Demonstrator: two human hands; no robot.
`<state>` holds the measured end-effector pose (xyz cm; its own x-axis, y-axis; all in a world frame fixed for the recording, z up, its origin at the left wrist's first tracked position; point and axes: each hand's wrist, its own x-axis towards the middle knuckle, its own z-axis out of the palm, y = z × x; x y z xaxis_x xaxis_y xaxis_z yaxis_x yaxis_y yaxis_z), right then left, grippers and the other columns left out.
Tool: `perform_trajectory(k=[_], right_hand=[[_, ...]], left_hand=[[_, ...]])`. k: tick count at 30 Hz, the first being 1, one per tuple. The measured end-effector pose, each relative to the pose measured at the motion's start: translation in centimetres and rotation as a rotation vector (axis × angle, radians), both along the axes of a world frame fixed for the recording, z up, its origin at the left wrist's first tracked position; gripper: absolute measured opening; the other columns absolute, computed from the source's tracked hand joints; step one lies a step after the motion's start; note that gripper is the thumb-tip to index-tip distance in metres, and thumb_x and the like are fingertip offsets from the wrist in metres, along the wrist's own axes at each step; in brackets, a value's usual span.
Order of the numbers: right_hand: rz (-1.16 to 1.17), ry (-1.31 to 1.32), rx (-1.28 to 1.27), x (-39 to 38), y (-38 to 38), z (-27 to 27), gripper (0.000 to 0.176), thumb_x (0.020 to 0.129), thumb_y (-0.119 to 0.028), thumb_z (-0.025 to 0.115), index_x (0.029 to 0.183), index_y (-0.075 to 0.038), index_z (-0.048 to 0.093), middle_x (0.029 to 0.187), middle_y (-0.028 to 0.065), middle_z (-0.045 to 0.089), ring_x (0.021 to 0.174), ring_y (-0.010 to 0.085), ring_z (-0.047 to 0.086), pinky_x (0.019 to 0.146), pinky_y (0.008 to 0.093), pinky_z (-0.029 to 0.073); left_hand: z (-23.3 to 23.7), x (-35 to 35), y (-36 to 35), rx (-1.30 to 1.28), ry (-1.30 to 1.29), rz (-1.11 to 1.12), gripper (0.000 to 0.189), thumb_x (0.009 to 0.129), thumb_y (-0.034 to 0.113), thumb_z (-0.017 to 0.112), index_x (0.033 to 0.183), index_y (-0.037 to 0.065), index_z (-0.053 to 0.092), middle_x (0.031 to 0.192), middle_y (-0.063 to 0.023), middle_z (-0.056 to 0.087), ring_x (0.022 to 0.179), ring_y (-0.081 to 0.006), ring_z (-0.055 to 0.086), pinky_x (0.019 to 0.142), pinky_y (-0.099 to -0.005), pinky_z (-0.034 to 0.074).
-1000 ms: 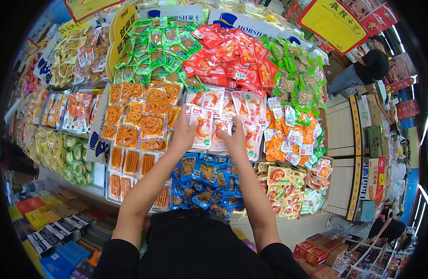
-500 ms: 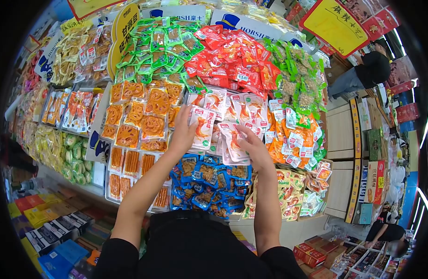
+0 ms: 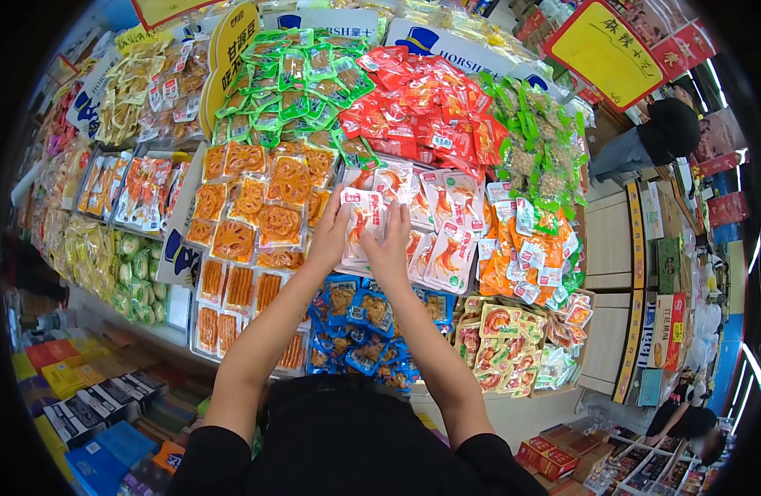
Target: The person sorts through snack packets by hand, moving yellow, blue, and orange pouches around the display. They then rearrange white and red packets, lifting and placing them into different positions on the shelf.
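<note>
A white and pink snack packet (image 3: 362, 217) with red lettering and an orange-red food picture is held upright between my two hands. My left hand (image 3: 329, 236) grips its left edge, and my right hand (image 3: 389, 248) closes on its right side, thumb across the front. More packets of the same kind (image 3: 451, 256) lie in a layer just right of my hands. Vacuum packs of orange lotus root slices (image 3: 279, 225) lie directly left of my left hand. Blue snack bags (image 3: 372, 310) fill the space below my wrists.
Red packets (image 3: 422, 107) and green packets (image 3: 291, 70) are heaped behind. Orange bags (image 3: 521, 260) and tan packets (image 3: 500, 335) lie to the right. A yellow price sign (image 3: 605, 54) hangs at upper right. One person (image 3: 670, 128) stands beyond the shelves at right, another bends at lower right.
My right hand has moved left, from a separate packet over to the packet at my left hand. Packets now lie flat at right where it was. The view has shifted slightly.
</note>
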<state>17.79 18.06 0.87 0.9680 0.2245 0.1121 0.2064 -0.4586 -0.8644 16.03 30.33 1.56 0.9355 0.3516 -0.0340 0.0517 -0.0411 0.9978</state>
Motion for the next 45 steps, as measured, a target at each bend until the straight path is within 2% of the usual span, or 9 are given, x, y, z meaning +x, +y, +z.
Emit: perform_trajectory(k=[2, 8, 11, 16, 19, 25, 28, 38, 45], right_hand=[[-0.044, -0.055, -0.013, 0.1, 0.1, 0.5, 0.079, 0.079, -0.015, 0.062, 0.141, 0.007, 0.018, 0.143, 0.0283, 0.023, 0.133, 0.0389, 0.026, 0.109, 0.0410, 0.025], [0.073, 0.329, 0.597, 0.8, -0.6, 0.8, 0.074, 0.085, -0.008, 0.054, 0.144, 0.006, 0.011, 0.143, 0.0232, 0.028, 0.130, 0.0254, 0.033, 0.108, 0.0321, 0.025], [0.074, 0.156, 0.323, -0.3, 0.4, 1.3, 0.073, 0.086, -0.007, 0.052, 0.145, 0.005, 0.009, 0.142, 0.0218, 0.029, 0.129, 0.0259, 0.034, 0.107, 0.0322, 0.025], [0.091, 0.250, 0.481, 0.0, 0.6, 0.0, 0.074, 0.088, -0.015, 0.052, 0.145, 0.004, 0.008, 0.149, 0.0221, 0.018, 0.138, 0.0295, 0.021, 0.111, 0.0348, 0.020], [0.022, 0.214, 0.517, -0.2, -0.3, 1.5, 0.068, 0.087, -0.014, 0.053, 0.142, 0.004, 0.019, 0.144, 0.0231, 0.027, 0.134, 0.0314, 0.028, 0.110, 0.0368, 0.023], [-0.178, -0.295, -0.355, 0.8, -9.3, 4.2, 0.055, 0.080, -0.015, 0.063, 0.128, 0.000, 0.041, 0.122, 0.0234, 0.046, 0.110, 0.0379, 0.046, 0.097, 0.0444, 0.036], [-0.260, -0.128, -0.635, -0.1, -11.7, 4.5, 0.065, 0.076, -0.020, 0.068, 0.131, 0.000, 0.039, 0.121, 0.0251, 0.046, 0.108, 0.0416, 0.046, 0.093, 0.0470, 0.039], [-0.226, -0.154, -0.735, -1.2, -11.7, 3.2, 0.076, 0.070, -0.025, 0.074, 0.133, -0.002, 0.037, 0.120, 0.0264, 0.045, 0.105, 0.0414, 0.047, 0.087, 0.0461, 0.043], [-0.095, -0.151, -0.447, -1.7, -7.6, 3.0, 0.067, 0.072, -0.016, 0.073, 0.128, 0.001, 0.040, 0.117, 0.0253, 0.045, 0.102, 0.0403, 0.052, 0.085, 0.0439, 0.046]], left_hand=[[0.0, 0.1, 0.0, 0.027, 0.022, -0.011, 0.051, 0.099, 0.028, 0.039, 0.143, 0.003, 0.030, 0.142, -0.0148, 0.039, 0.130, -0.0208, 0.036, 0.107, -0.0298, 0.026], [-1.3, 0.9, 1.2, 0.115, -0.041, -0.092, 0.048, 0.099, 0.024, 0.036, 0.142, 0.002, 0.030, 0.147, -0.0187, 0.030, 0.138, -0.0267, 0.025, 0.111, -0.0327, 0.021], [-0.5, 1.1, 0.8, 0.152, -0.021, -0.107, 0.049, 0.098, 0.024, 0.038, 0.142, 0.003, 0.032, 0.147, -0.0188, 0.029, 0.138, -0.0261, 0.025, 0.111, -0.0330, 0.020], [0.1, 0.8, 0.8, 0.245, -0.036, -0.088, 0.053, 0.094, 0.027, 0.048, 0.140, 0.005, 0.035, 0.148, -0.0187, 0.026, 0.138, -0.0295, 0.024, 0.112, -0.0366, 0.018], [2.2, -0.1, 0.5, 0.698, -0.036, -0.050, 0.060, 0.088, 0.032, 0.057, 0.138, 0.005, 0.037, 0.146, -0.0257, 0.024, 0.135, -0.0433, 0.022, 0.110, -0.0467, 0.019], [5.2, -1.9, -2.1, 1.119, -0.135, -0.116, 0.063, 0.079, 0.032, 0.067, 0.134, 0.011, 0.043, 0.146, -0.0209, 0.025, 0.136, -0.0427, 0.018, 0.106, -0.0586, 0.020], [4.6, -2.0, -3.7, 1.114, -0.154, -0.200, 0.065, 0.076, 0.030, 0.070, 0.134, 0.015, 0.043, 0.147, -0.0171, 0.024, 0.137, -0.0402, 0.015, 0.103, -0.0625, 0.020], [2.7, -1.7, -3.7, 1.243, -0.022, -0.213, 0.082, 0.070, 0.024, 0.073, 0.141, 0.021, 0.032, 0.148, -0.0135, 0.023, 0.137, -0.0382, 0.016, 0.094, -0.0625, 0.030], [2.7, -1.9, -3.7, 1.197, 0.007, -0.221, 0.085, 0.072, 0.030, 0.072, 0.143, 0.014, 0.027, 0.149, -0.0126, 0.022, 0.137, -0.0364, 0.017, 0.088, -0.0642, 0.034]])
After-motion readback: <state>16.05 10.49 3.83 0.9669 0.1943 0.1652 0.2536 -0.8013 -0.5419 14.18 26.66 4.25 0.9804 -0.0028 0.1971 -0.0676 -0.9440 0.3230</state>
